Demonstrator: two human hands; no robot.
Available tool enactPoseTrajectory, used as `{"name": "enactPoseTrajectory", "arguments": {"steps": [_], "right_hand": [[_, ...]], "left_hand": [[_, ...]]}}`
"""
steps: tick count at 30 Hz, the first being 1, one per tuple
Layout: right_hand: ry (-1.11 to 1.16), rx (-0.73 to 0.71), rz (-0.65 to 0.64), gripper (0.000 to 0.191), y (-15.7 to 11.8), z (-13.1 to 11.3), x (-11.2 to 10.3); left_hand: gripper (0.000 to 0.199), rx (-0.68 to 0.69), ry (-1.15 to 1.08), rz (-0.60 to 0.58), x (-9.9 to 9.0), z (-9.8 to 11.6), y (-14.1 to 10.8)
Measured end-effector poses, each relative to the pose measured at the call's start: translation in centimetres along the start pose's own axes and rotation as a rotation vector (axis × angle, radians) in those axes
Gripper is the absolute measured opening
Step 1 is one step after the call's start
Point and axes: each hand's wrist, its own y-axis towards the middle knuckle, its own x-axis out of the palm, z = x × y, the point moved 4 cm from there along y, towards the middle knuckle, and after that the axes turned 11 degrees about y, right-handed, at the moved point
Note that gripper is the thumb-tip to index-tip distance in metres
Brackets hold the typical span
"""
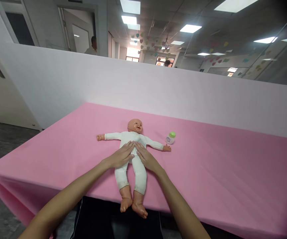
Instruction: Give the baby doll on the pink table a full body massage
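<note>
1. Doll [133,136]: lies face up on the desk [208,169], left of the desk's middle. The head is at the far end, turned to the right; the feet reach past the near edge. Both doll arms are spread, one to the left, one to the right.
2. Left hand [122,155]: laid flat on the left side of the doll's belly. Fingers are extended and side by side; nothing is gripped.
3. Right hand [145,155]: laid flat on the right side of the belly, fingers likewise straight. It grips nothing. The fingertips of both hands converge at the belly's middle; contact between them cannot be confirmed.
4. Jar [169,139]: stands on the desk, right of the doll, just beyond the end of its right-side arm. The lid [172,134] is green and fitted.
5. Cloth [66,142]: pink, covers the desk, hangs over the left edge.
6. Wall [158,88]: white, along the desk's far side.
</note>
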Motion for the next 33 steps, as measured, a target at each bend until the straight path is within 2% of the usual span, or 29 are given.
{"name": "enactPoseTrajectory", "arguments": {"steps": [2,6,12,17,21,26,30,33], "right_hand": [[-0.025,-0.006,-0.023,0.067,0.7,0.0,0.0],[-0.066,-0.017,-0.025,0.070,2.6,0.9,0.0],[-0.077,0.019,0.087,0.067,5.2,2.3,-0.2],[-0.043,0.095,0.184,0.074,5.6,3.7,-0.6],[0.031,0.182,0.283,0.087,5.0,5.2,-1.0],[0.084,0.207,0.318,0.094,4.1,6.2,-1.0],[0.127,0.259,0.305,0.100,2.9,5.9,-0.6],[0.170,0.293,0.282,0.097,1.6,5.2,-0.2]], "left_hand": [[0.074,-0.014,0.013,0.026,0.4,0.1,0.9],[0.076,-0.127,0.053,0.096,1.3,-0.4,3.1],[0.072,-0.251,0.055,0.154,1.3,-2.3,6.5],[0.079,-0.307,0.052,0.193,0.9,-4.3,7.9],[0.084,-0.343,0.006,0.199,1.0,-5.7,7.5],[0.089,-0.408,-0.105,0.182,1.2,-7.2,5.8],[0.094,-0.401,-0.153,0.122,1.2,-7.2,4.2],[0.095,-0.408,-0.201,0.072,1.2,-6.7,2.9]]}}
